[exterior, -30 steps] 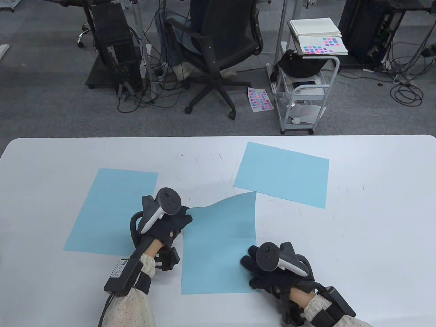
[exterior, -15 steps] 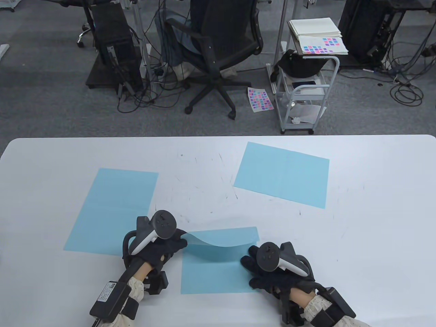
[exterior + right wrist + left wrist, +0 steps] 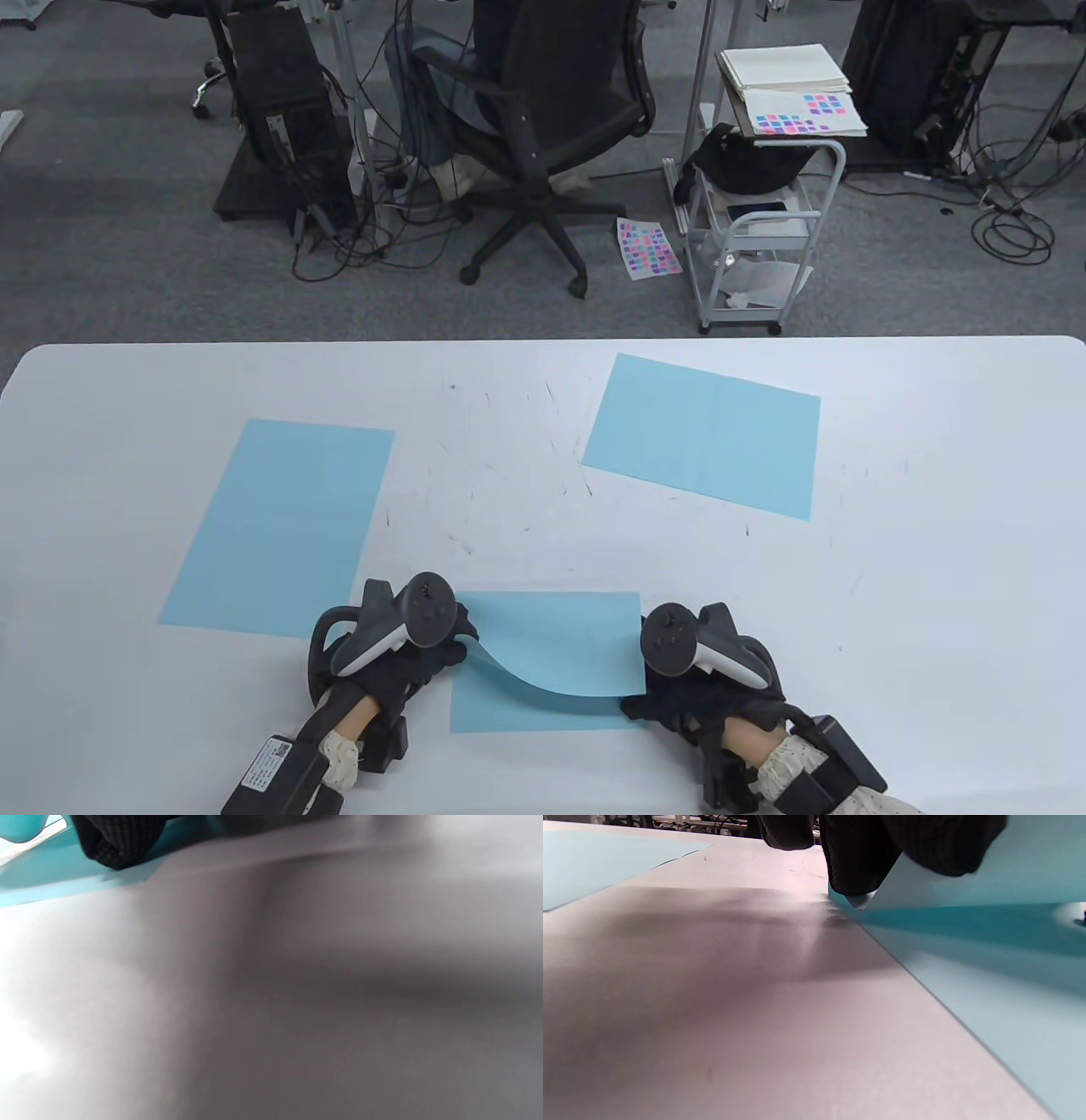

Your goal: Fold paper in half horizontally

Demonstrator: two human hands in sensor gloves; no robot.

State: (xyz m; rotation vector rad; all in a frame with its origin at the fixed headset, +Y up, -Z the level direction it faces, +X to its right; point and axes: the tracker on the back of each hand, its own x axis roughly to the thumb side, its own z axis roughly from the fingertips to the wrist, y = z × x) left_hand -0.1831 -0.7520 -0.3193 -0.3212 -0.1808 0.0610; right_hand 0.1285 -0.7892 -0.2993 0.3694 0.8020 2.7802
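A light blue paper [image 3: 551, 654] lies near the front middle of the white table [image 3: 509, 407]. Its far half is curled over toward me and lies partly on the near half. My left hand [image 3: 454, 649] pinches the flap's left corner a little above the lower layer. In the left wrist view its gloved fingers [image 3: 857, 857] grip the raised flap [image 3: 988, 878] over the flat lower layer [image 3: 1009, 1018]. My right hand [image 3: 649, 696] rests on the paper's right edge, and the flap covers part of its fingers. The right wrist view shows one fingertip [image 3: 114, 844] on the paper [image 3: 63, 878].
A second blue sheet [image 3: 280, 526] lies flat at the left, just beyond my left hand. A third blue sheet [image 3: 704, 433] lies at the back right. Beyond the table's far edge are an office chair [image 3: 543, 127] and a small cart [image 3: 764, 229].
My left hand has carried the paper's far left corner toward me, and the far half has come down over the near half. My right hand has stayed in place.
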